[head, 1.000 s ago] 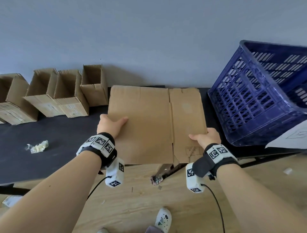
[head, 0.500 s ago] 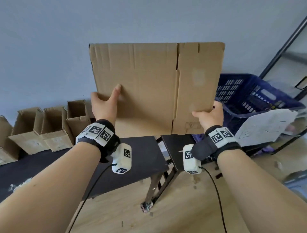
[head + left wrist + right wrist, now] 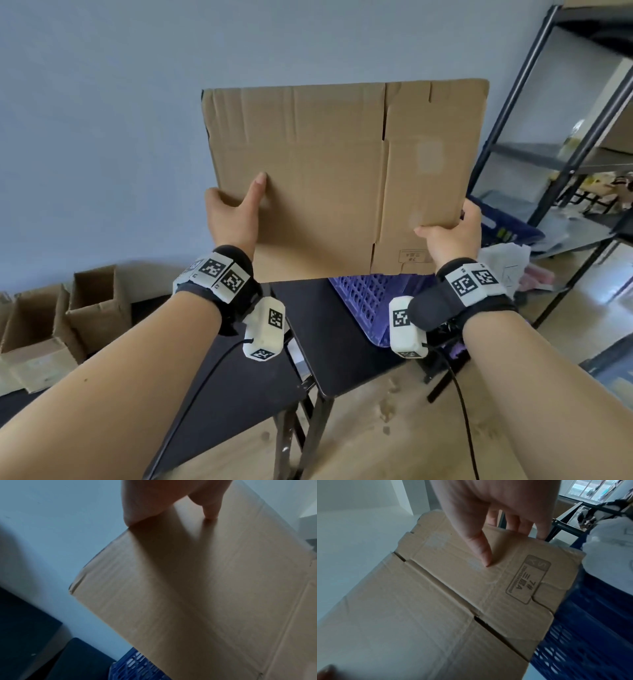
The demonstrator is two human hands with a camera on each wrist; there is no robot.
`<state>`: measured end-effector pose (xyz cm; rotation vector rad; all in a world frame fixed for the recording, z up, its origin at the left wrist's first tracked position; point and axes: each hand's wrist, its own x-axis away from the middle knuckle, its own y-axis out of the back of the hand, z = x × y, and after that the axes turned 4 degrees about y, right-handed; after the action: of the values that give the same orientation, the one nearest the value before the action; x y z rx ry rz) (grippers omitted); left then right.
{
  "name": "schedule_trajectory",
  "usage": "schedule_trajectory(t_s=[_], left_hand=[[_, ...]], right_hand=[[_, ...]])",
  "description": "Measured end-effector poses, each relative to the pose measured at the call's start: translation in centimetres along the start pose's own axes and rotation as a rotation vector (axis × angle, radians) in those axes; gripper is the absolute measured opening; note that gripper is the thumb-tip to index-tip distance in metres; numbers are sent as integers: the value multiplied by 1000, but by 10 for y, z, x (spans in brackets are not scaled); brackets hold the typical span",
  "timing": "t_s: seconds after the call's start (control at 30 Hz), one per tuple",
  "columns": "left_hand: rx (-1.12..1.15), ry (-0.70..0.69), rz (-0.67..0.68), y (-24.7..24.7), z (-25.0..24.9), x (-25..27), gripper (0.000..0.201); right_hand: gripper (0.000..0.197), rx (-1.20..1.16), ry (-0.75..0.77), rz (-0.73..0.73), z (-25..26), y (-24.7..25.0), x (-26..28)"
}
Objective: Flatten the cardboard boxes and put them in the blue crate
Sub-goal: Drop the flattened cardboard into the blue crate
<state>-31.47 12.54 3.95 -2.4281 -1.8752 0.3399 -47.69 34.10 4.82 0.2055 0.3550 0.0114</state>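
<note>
One flattened cardboard box (image 3: 337, 178) is held upright in the air, in front of the blue crate (image 3: 363, 301) on the black table (image 3: 335, 359). The left hand (image 3: 233, 219) and right hand (image 3: 448, 236) each pinch a side edge, thumb in front. Likely risks: the wide sheet could catch the crate's rim on lowering, or slip from these shallow edge grips.

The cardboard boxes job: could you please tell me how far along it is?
Done: one flattened box is pressed flat. In hand: the left hand and right hand hold it upright above the blue crate. Left: dropping it in, then flattening the open boxes.
</note>
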Motion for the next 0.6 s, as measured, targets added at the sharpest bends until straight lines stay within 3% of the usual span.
schedule_trajectory(t_s=[0.2,0.4,0.6], left_hand=[[52,-80,34,-106,-17,22,40],[110,-75,81,-222,-20,53,41],[64,-66,112,-297,-9,62,39]], right_hand=[[72,-53,17,-43,-16,55,-89],[67,-61,10,-69,-48,115,-183],[68,-99,4,23,-77,140,-253]])
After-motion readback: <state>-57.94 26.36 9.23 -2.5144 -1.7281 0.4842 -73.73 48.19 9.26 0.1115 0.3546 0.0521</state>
